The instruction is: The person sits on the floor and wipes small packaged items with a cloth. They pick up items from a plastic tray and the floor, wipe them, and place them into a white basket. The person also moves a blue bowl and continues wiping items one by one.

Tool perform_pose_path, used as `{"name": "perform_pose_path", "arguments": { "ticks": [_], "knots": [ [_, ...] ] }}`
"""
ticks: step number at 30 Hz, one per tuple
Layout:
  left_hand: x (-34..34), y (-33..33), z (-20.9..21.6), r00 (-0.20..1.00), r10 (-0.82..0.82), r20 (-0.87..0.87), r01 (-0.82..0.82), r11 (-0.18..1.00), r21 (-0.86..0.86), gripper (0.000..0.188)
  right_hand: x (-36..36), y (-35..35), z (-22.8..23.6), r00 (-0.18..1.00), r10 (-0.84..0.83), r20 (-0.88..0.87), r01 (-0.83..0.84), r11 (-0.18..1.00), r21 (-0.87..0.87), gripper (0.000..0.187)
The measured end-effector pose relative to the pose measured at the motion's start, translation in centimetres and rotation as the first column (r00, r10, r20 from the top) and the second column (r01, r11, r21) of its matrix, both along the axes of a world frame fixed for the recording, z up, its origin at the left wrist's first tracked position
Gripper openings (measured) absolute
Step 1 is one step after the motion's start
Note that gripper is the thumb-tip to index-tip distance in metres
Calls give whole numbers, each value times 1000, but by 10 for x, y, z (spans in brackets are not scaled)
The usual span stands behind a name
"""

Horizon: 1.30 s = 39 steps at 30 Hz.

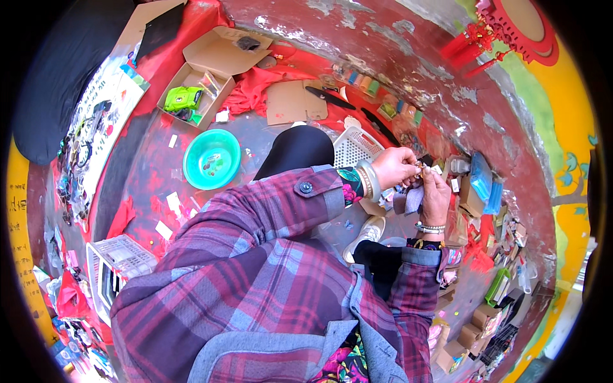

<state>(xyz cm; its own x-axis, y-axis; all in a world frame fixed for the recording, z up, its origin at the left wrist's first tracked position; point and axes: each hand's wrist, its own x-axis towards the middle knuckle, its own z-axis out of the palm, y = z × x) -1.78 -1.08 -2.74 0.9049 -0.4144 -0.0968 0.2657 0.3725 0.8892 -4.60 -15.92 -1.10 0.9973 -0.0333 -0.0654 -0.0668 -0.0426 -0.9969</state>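
Left hand: the left hand (394, 167) is curling its fingers narrowly around a small gold-coloured trinket (419, 166), pinching it at the fingertips; a pale bangle (368, 180) is sitting on its wrist.
Right hand: the right hand (436, 196) is rising from below to meet the left, its fingertips closing on the same trinket, while its palm is pressing a small greyish cloth (413, 199) against the fingers; a beaded bracelet (429, 228) is circling its wrist.
Trinket: it is being held between the two hands, just above the right hand and at the tips of the left; too small to tell its exact shape.
Sleeves: plaid purple-and-grey sleeves (281, 210) are leading up to both hands from below.
White basket: a white slatted basket (355, 147) is lying just to the left of the left hand, beyond the knee in black.
Shoe: a white shoe (366, 235) is showing beneath the two hands, near the right wrist.
Green bowl: a turquoise bowl (211, 158) is resting on the ground well to the left of the left hand.
Cardboard box: an open cardboard box (211, 70) holding a bright green object is sitting far up and left of both hands.
Small boxes: blue packets (483, 182) are lying just to the right of the right hand, along the wall.
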Motion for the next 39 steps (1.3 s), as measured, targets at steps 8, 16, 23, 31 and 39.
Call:
{"name": "perform_pose_path", "arguments": {
  "ticks": [8, 16, 23, 31, 39],
  "knots": [
    [-10, 15, 10, 997, -74, 31, 73, 997, 40, 13, -20, 16, 12, 995, 89, 54, -79, 984, -159, 27],
    [-17, 28, 14, 975, -221, 26, 222, 975, -27, 18, -26, 21, 7, 991, 121, 65, -124, 991, 45, 28],
    [-16, 39, 16, 986, -131, 103, 143, 982, -127, 15, -25, 24, 5, 989, 115, 89, -128, 979, 159, 29],
    [-32, 145, 44, 985, 162, 54, -145, 960, -241, 20, -22, -8, -2, 997, -70, -42, 81, 915, 396, 31],
    [-131, 277, -111, 879, 393, -272, -341, 914, 218, 20, -25, -7, -3, 991, -47, -124, 89, 930, 358, 29]
  ]
}}
